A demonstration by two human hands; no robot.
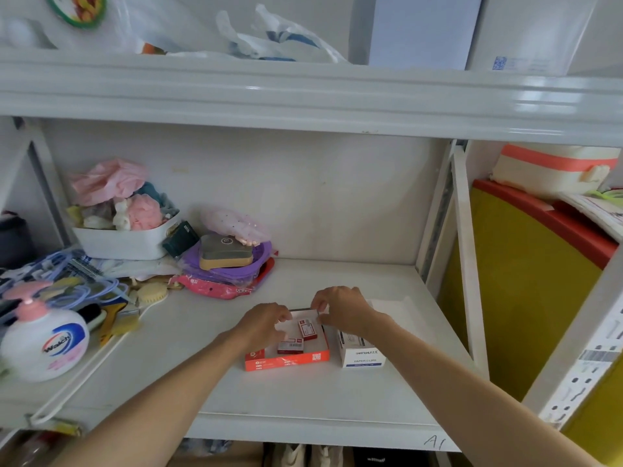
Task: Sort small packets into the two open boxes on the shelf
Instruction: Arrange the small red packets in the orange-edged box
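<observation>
Orange-sided and open, the left box (286,360) sits on the white shelf (303,392), and every place below is told from it. Two small red packets (307,329) lie inside: one toward its far right corner, the other (290,346) nearer its front wall. Just right of it stands the white box (361,352), its front printed "PAPER CLIPS". The left hand (266,323) reaches over the orange box's far left part, its grip curled with fingertips close together; whether they pinch anything cannot be told. The right hand (344,310) hovers over the far right edge, its grip nipped on something thin and dark that I cannot make out. Far left stands a soap bottle (43,342).
</observation>
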